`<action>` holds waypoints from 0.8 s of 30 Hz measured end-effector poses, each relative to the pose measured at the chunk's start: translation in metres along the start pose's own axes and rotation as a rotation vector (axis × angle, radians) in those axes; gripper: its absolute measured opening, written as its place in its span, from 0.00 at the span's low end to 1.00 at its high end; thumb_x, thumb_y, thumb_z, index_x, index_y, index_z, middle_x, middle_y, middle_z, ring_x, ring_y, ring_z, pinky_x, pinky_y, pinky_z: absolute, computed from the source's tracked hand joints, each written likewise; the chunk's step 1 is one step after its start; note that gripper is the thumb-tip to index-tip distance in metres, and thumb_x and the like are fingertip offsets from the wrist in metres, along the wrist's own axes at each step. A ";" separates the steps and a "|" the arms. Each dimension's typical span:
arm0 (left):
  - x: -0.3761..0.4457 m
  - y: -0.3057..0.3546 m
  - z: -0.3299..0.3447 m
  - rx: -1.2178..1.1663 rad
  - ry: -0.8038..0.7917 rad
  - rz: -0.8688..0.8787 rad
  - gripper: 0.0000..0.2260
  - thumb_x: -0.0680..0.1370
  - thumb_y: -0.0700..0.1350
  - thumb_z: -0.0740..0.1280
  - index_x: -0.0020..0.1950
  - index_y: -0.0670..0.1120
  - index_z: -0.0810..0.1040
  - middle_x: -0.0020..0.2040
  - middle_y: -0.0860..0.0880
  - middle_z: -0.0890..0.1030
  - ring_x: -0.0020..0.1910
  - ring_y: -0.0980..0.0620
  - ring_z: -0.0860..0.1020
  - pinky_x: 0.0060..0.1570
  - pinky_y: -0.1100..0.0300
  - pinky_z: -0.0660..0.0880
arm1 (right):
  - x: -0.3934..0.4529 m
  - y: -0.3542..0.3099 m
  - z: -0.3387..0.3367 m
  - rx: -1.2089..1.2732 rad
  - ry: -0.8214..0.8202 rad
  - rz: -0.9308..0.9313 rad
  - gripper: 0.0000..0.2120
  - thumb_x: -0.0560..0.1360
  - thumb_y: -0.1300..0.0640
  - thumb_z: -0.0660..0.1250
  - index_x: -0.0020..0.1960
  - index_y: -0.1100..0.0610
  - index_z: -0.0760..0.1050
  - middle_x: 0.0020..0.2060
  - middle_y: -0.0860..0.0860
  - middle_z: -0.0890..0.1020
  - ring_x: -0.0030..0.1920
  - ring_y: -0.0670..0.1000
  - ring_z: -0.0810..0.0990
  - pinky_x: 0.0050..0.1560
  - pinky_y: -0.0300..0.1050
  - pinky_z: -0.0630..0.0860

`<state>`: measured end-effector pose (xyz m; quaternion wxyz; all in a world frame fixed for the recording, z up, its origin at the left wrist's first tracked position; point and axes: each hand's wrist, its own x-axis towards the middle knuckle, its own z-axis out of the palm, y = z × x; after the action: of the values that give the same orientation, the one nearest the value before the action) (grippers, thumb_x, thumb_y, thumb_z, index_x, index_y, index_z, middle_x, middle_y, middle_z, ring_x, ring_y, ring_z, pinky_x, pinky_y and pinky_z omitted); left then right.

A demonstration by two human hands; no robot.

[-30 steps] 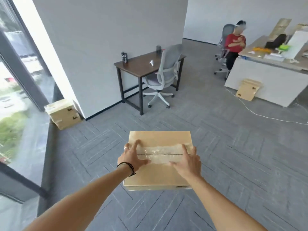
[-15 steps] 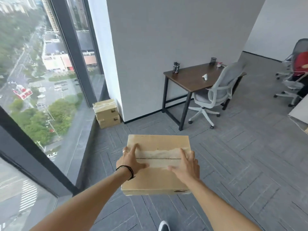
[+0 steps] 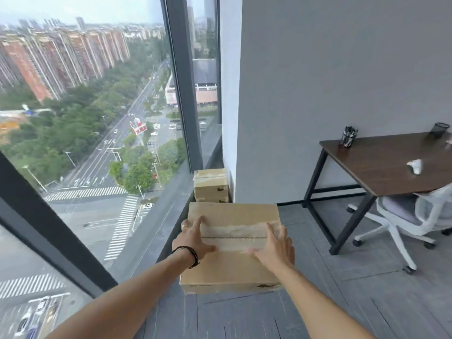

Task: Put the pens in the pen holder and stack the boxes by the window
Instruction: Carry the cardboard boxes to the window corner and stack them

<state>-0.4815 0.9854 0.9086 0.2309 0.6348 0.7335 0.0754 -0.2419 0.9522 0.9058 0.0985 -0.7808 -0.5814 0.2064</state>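
Observation:
I carry a taped cardboard box (image 3: 234, 265) in front of me at waist height. My left hand (image 3: 193, 238) grips its left side with the thumb on the top tape. My right hand (image 3: 274, 248) grips its right side the same way. Ahead, in the corner between the window and the grey wall, two cardboard boxes (image 3: 210, 184) sit stacked on the floor, partly hidden behind the carried box. A mesh pen holder (image 3: 348, 138) with pens in it stands on the dark desk (image 3: 381, 165) at the right.
A floor-to-ceiling window (image 3: 97, 143) with dark frames runs along the left, with a low grey sill (image 3: 168, 211). A white office chair (image 3: 415, 216) is tucked at the desk. A second mesh cup (image 3: 440, 129) and a small white object (image 3: 415, 166) lie on the desk.
The view has swung left and closer to the window corner; the stacked boxes are now much nearer, straight ahead. Both hands keep the same hold on the carried box.

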 end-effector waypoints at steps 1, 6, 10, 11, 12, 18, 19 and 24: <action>0.017 0.003 -0.005 -0.008 0.006 -0.017 0.43 0.64 0.63 0.78 0.72 0.64 0.58 0.77 0.42 0.59 0.63 0.42 0.77 0.54 0.51 0.79 | 0.022 -0.008 -0.004 -0.002 -0.009 -0.020 0.49 0.67 0.31 0.74 0.80 0.42 0.55 0.79 0.58 0.53 0.71 0.63 0.69 0.67 0.57 0.72; 0.104 0.012 -0.033 -0.073 0.030 -0.065 0.40 0.65 0.59 0.78 0.71 0.62 0.61 0.75 0.42 0.61 0.61 0.43 0.77 0.51 0.53 0.78 | 0.127 -0.056 -0.014 -0.028 -0.040 -0.083 0.50 0.66 0.32 0.74 0.80 0.43 0.55 0.78 0.57 0.54 0.71 0.62 0.68 0.68 0.56 0.72; 0.188 0.010 -0.054 -0.091 0.028 -0.108 0.39 0.68 0.57 0.78 0.73 0.61 0.60 0.77 0.44 0.59 0.51 0.45 0.77 0.31 0.64 0.69 | 0.214 -0.099 -0.007 -0.042 -0.051 -0.132 0.50 0.65 0.32 0.74 0.80 0.43 0.57 0.77 0.56 0.56 0.68 0.62 0.70 0.65 0.55 0.73; 0.212 0.008 -0.059 -0.105 0.025 -0.117 0.39 0.68 0.57 0.78 0.74 0.60 0.60 0.77 0.44 0.59 0.48 0.46 0.75 0.27 0.66 0.65 | 0.236 -0.110 -0.005 -0.040 -0.056 -0.137 0.49 0.65 0.32 0.74 0.79 0.43 0.57 0.77 0.56 0.55 0.68 0.62 0.70 0.65 0.55 0.73; 0.237 0.004 -0.063 -0.113 0.029 -0.119 0.40 0.68 0.57 0.78 0.74 0.60 0.60 0.76 0.44 0.59 0.45 0.47 0.73 0.26 0.67 0.63 | 0.257 -0.122 -0.003 -0.035 -0.060 -0.137 0.48 0.65 0.33 0.74 0.80 0.42 0.57 0.78 0.57 0.53 0.69 0.62 0.70 0.66 0.55 0.73; 0.370 -0.008 -0.090 -0.113 0.010 -0.101 0.42 0.65 0.57 0.78 0.73 0.62 0.58 0.73 0.44 0.62 0.54 0.43 0.77 0.43 0.56 0.76 | 0.371 -0.182 0.003 0.000 -0.106 -0.073 0.46 0.68 0.37 0.75 0.80 0.40 0.56 0.81 0.59 0.53 0.72 0.63 0.67 0.65 0.54 0.74; 0.389 -0.008 -0.093 -0.114 0.000 -0.098 0.42 0.65 0.57 0.78 0.73 0.62 0.58 0.73 0.44 0.62 0.54 0.43 0.77 0.45 0.55 0.77 | 0.388 -0.191 0.003 -0.006 -0.112 -0.072 0.46 0.67 0.37 0.75 0.80 0.40 0.57 0.79 0.58 0.57 0.71 0.63 0.68 0.64 0.53 0.74; 0.475 -0.013 -0.103 -0.157 -0.030 -0.136 0.44 0.67 0.53 0.78 0.75 0.61 0.57 0.75 0.42 0.59 0.47 0.46 0.75 0.41 0.57 0.77 | 0.473 -0.230 0.009 -0.021 -0.155 -0.065 0.46 0.65 0.38 0.76 0.77 0.42 0.58 0.68 0.57 0.64 0.66 0.61 0.70 0.64 0.55 0.74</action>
<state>-0.5800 1.4607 0.8787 0.2957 0.5644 0.7632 0.1072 -0.3326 1.4702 0.8901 0.0517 -0.7440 -0.6147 0.2570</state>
